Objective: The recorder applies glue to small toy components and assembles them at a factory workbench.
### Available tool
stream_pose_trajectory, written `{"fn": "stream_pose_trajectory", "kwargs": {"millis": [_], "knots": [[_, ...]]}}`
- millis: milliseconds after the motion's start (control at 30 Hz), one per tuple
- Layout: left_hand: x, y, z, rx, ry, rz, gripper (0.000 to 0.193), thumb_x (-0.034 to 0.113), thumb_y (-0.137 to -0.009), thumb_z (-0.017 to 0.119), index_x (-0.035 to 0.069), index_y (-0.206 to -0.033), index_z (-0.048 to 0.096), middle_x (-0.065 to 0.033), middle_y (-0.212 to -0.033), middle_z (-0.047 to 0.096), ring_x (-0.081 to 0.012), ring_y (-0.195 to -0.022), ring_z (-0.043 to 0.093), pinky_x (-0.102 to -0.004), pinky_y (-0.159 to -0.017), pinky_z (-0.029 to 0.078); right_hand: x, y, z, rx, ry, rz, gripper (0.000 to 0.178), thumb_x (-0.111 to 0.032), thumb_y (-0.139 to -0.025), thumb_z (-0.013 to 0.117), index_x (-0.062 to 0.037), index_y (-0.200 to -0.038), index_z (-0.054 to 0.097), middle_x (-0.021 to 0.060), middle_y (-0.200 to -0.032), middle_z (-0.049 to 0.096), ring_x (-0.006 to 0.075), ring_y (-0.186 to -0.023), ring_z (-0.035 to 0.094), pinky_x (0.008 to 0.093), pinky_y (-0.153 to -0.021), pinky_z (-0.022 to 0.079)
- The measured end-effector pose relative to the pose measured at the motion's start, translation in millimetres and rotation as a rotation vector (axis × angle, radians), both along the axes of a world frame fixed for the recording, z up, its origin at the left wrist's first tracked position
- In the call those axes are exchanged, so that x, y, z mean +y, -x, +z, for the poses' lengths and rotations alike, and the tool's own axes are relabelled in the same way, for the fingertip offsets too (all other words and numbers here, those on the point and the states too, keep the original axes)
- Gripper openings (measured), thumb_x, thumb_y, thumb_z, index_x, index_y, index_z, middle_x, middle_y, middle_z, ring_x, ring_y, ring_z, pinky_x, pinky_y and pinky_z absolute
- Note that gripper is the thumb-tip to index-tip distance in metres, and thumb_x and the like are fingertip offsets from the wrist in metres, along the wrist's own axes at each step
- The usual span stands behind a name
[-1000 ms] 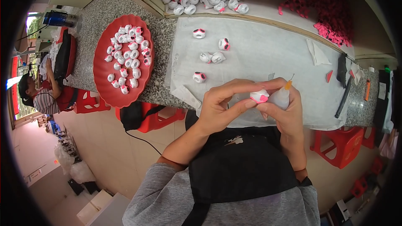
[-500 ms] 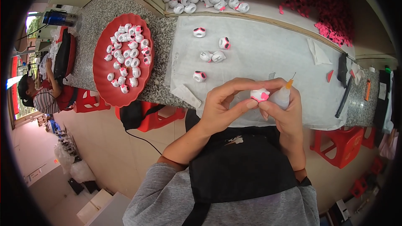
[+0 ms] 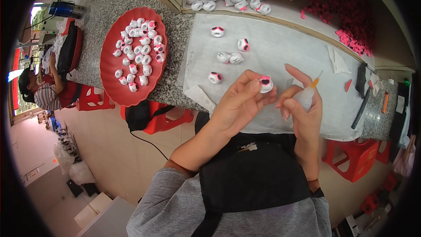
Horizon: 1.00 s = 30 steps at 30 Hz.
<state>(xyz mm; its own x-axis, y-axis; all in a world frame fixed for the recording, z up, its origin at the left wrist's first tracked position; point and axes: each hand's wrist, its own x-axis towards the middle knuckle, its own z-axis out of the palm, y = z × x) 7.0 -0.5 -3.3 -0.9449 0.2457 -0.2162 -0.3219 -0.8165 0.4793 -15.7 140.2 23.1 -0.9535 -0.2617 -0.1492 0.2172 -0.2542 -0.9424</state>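
White-and-pink piece (image 3: 266, 87), small and rounded, sits at the fingertips of the left hand (image 3: 247, 98), pinched between thumb and fingers, above the white sheet (image 3: 280, 48) toward the counter's (image 3: 182, 28) near edge. Its dark, pink-rimmed patch faces up; being so stubby, it shows no clear long axis. The right hand (image 3: 302, 107), to its right and apart from it, wraps a translucent squeeze bottle (image 3: 305, 98) with curled fingers (the index finger is raised clear). That bottle's long axis slants toward the counter's far right corner, so its orange needle tip (image 3: 314, 83) points away from the piece. The left hand is the nearer one, touching it.
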Motion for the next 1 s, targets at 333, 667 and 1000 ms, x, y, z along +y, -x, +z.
{"fn": "stream_pose_trajectory", "kwargs": {"millis": [333,667,1000], "knots": [[-26,13,11,0.21,0.445,0.264,0.024,0.009,-0.077,0.048,0.002,-0.099,0.044,-0.0105,-0.092,0.052,-0.0173,-0.086,0.05,-0.0292,-0.08,0.036,17,3,-11,0.006,-0.001,-0.032,0.032,-0.005,-0.07,0.052,0.0048,-0.1,0.044,0.0061,-0.061,0.047,0.0079,-0.046,0.039,0.0184,-0.041,0.032],[-50,66,9,0.759,1.904,0.454,0.022,0.007,-0.066,0.06,0.006,-0.087,0.055,-0.0097,-0.085,0.053,-0.0235,-0.083,0.048,-0.0304,-0.068,0.039,43,5,-14,0.011,0.005,-0.068,0.028,-0.004,-0.072,0.05,0.0043,-0.098,0.045,0.0061,-0.062,0.048,0.0077,-0.047,0.04,0.0192,-0.043,0.033],[-12,139,12,0.728,2.375,0.071,0.027,0.02,-0.067,0.061,0.004,-0.088,0.055,-0.0117,-0.078,0.055,-0.0241,-0.06,0.056,-0.033,-0.054,0.043,45,-1,-8,0.036,0.037,-0.054,0.036,-0.003,-0.068,0.048,0.001,-0.102,0.037,0.0096,-0.074,0.046,0.009,-0.047,0.039,0.0191,-0.041,0.032]]}}
